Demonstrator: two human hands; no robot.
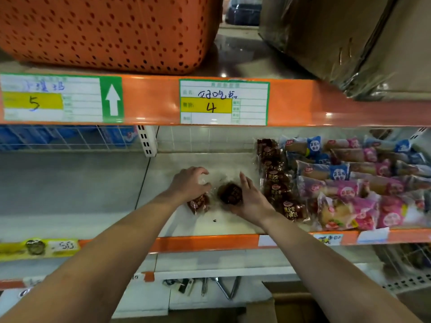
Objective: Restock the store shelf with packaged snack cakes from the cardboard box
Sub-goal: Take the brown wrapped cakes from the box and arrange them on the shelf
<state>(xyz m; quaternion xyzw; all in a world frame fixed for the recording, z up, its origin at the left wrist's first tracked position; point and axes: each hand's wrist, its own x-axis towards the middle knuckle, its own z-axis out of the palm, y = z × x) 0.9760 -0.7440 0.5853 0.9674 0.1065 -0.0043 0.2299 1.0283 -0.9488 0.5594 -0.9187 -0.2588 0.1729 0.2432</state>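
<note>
Dark-brown snack cakes in clear wrappers sit under both hands on the pale middle shelf (210, 159), near its front edge. The left snack cake (200, 204) lies on the shelf board with the left hand (189, 183) on top of it, fingers curled down over the clear far end of its wrapper in a grip. Just beside it, the right snack cake (231, 194) is rounder and tilted up toward the camera. The right hand (250, 199) holds it from the right side, thumb hooked round its near edge and fingers stretched almost straight toward the back of the shelf.

To the right of that hand, a row of matching dark packs (277, 178) runs from the back of the shelf to the front, overlapping one another. Beyond them lies a heap of pink and blue packs (349, 183), filling the right end of the shelf.

An orange rail above carries a handwritten price tag marked 4 (224, 102) and, further left, another price tag marked 5 (51, 99) with a green arrow. On the top shelf stand an orange perforated basket (105, 31) and a film-wrapped carton (361, 43). Low down, between the forearms, the cardboard box (286, 308) shows its brown flaps.
</note>
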